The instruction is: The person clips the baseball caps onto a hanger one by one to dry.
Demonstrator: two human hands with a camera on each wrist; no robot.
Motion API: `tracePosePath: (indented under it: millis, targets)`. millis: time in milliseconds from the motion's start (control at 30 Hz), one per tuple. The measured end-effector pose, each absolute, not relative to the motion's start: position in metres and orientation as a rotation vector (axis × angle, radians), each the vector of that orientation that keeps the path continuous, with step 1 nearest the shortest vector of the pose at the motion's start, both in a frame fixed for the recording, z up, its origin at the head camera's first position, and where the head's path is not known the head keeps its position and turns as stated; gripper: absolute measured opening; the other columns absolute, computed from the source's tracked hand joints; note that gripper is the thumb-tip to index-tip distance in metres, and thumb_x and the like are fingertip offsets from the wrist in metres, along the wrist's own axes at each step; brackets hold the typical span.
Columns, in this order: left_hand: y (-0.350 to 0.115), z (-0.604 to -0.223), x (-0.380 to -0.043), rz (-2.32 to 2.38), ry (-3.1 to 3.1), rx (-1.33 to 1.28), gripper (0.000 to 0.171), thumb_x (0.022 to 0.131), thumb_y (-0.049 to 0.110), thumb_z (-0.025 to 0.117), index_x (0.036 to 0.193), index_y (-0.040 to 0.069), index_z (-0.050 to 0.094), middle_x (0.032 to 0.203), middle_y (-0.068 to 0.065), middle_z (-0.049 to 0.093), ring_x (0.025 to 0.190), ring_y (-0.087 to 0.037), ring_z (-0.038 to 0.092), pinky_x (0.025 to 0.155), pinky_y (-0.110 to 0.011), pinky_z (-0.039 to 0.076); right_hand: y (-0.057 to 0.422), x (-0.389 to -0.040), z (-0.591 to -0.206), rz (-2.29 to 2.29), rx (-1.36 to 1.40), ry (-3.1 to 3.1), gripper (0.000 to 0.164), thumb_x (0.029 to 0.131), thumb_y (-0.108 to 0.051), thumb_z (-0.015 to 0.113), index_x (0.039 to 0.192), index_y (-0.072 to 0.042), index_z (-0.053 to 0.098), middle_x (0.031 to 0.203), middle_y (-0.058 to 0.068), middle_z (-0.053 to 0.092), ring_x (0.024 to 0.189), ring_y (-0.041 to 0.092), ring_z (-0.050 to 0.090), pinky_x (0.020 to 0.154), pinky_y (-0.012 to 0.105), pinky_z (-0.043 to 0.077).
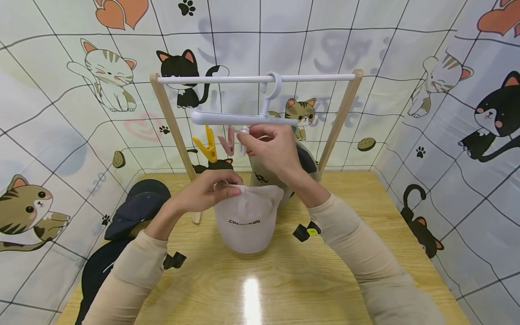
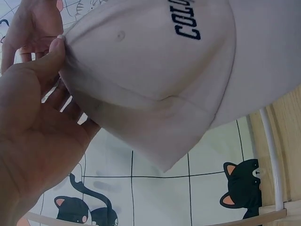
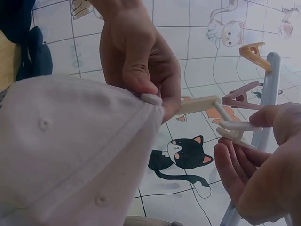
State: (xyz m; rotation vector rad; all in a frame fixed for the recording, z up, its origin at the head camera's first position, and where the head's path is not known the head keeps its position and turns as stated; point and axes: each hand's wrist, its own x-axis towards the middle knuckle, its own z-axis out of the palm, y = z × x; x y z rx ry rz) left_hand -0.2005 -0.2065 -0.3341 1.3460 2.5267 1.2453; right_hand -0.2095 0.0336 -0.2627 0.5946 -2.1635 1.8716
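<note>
My left hand (image 1: 203,192) pinches a pale pink baseball cap (image 1: 245,214) by its crown top, brim down, just below the hanger. Dark lettering runs across its front. Higher up, my right hand (image 1: 276,146) grips a white clothespin (image 3: 237,128) between thumb and fingers, under the white hanger (image 1: 227,118). Left of that pin, a pink clothespin (image 1: 229,142) and a yellow clothespin (image 1: 208,145) hang from the hanger's bar. Behind my right hand is a beige and dark cap (image 1: 262,175), partly hidden; what supports it cannot be seen.
The hanger hooks over the white rail (image 1: 211,80) of a wooden-legged rack (image 1: 341,119). Dark caps (image 1: 140,205) lie at the left of the wooden table (image 1: 325,280). A cat-patterned cloth (image 1: 260,49) stands behind and at both sides.
</note>
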Motion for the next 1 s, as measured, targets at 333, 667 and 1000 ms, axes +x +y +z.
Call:
tracePosePath:
  millis: [333,667,1000]
  targets:
    - [-0.205,-0.333,-0.211,1.397,2.513,1.283,0.012,0.109,0.002,0.072,0.117,0.011,0.076,0.118,-0.004,0.074,0.112,-0.016,0.065,0.103,-0.031,0.055,0.035,-0.211,-0.261,1.871,0.620,-2.188,0.019,0.100,-0.025,0.083,0.101,-0.006,0.088,0.090,0.009,0.083,0.074,0.023,0.083,0.077,0.036,0.069]
    - [-0.203,-0.331,-0.224,1.651,2.435,1.072,0.013,0.104,0.005,0.080,0.116,0.001,0.081,0.117,-0.008,0.082,0.103,-0.012,0.071,0.086,-0.023,0.057,0.038,-0.214,-0.263,1.857,0.693,-2.194,0.019,0.102,-0.023,0.082,0.103,-0.005,0.088,0.089,0.007,0.083,0.079,0.028,0.082,0.080,0.034,0.069]
    - [-0.204,-0.329,-0.234,1.759,2.430,0.975,0.025,0.102,0.019,0.083,0.112,-0.004,0.083,0.093,0.011,0.082,0.088,-0.012,0.072,0.078,-0.026,0.058,0.040,-0.213,-0.261,1.843,0.705,-2.231,0.019,0.104,-0.023,0.081,0.104,-0.004,0.087,0.087,0.009,0.081,0.082,0.031,0.080,0.082,0.036,0.068]
